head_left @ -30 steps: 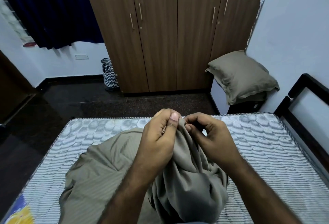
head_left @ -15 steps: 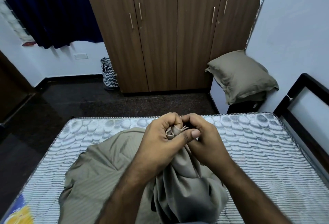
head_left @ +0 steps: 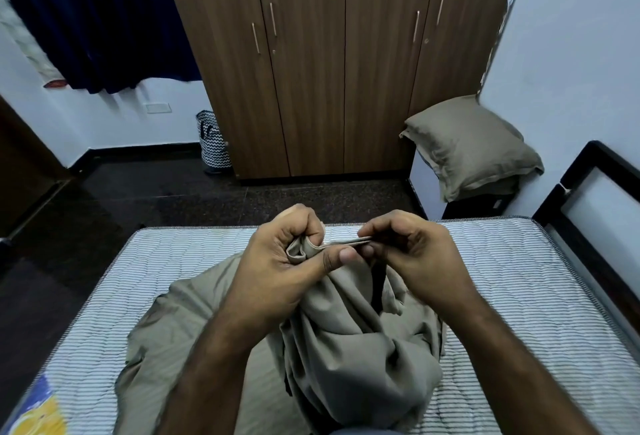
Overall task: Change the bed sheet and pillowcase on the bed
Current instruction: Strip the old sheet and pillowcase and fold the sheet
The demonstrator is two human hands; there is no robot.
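head view: left hand (head_left: 277,272) grips bunched edge of olive bed sheet (head_left: 346,348), right hand (head_left: 412,254) pinches same edge, taut between hands. sheet heaped on striped mattress (head_left: 502,279). pillow (head_left: 471,147) beside wardrobe (head_left: 332,60).

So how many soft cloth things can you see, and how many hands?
Olive sheet: 1, bunched on the striped mattress, its edge pinched between both hands
Olive pillow: 1, beside the wardrobe
Dark curtain: 1
Hands: 2, left hand and right hand
Total: 5
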